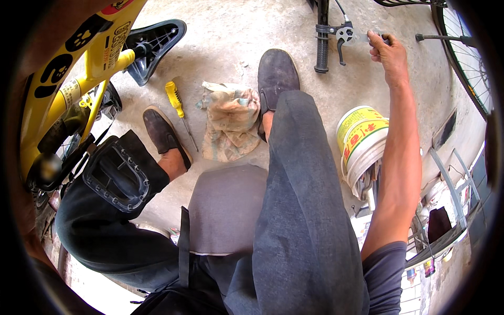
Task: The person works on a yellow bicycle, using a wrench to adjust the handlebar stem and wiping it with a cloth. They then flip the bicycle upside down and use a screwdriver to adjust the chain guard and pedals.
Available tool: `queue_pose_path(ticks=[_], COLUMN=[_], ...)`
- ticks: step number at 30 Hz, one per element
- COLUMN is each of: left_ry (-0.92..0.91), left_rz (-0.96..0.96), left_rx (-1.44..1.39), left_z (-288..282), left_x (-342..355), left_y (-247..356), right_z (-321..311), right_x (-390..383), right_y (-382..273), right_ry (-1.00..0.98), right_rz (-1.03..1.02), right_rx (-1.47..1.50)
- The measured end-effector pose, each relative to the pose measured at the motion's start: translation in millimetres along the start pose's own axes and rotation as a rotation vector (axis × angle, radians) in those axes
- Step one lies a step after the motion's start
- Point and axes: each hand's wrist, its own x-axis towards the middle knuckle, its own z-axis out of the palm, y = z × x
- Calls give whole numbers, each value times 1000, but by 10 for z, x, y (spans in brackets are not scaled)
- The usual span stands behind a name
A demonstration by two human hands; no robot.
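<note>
My right hand (386,55) is at the upper right, fingers closed on a small part I cannot make out, beside a brake lever assembly (345,35) on a black handlebar grip (322,58). My left hand is out of sight; only a shadowed bit of arm shows at the left rim. A yellow bicycle frame (79,92) leans in from the left, with a black pedal (116,176) against my left leg. A yellow-handled screwdriver (174,100) lies on the floor beside a stained, crumpled cloth (231,126) between my feet.
A white bucket (362,128) holding assorted items stands right of my right leg. A bicycle wheel (459,58) is at the upper right. A black moulded part (157,39) with an underside of ribs is at the upper left. Metal racks (457,199) and clutter line the lower right.
</note>
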Motion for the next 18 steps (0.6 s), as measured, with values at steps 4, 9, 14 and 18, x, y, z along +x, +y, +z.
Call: queue_pose_path(ticks=[4,9,14,18], left_ry=[6,1,0,-2], left_rz=[-10,-8,-12,-12], left_rx=[-7,-5,-8,-10], left_z=[-8,-4,-3,-2], left_x=[-26,-2,-4,3], left_y=[-25,-3,3,16], right_z=[63,31,7,23], right_x=[-69,-85,-93,-25], right_y=[0,81,58,146], right_ry=[15,7,-29,-38], right_rz=[92,81,61,47], right_rx=[114,309,410,425])
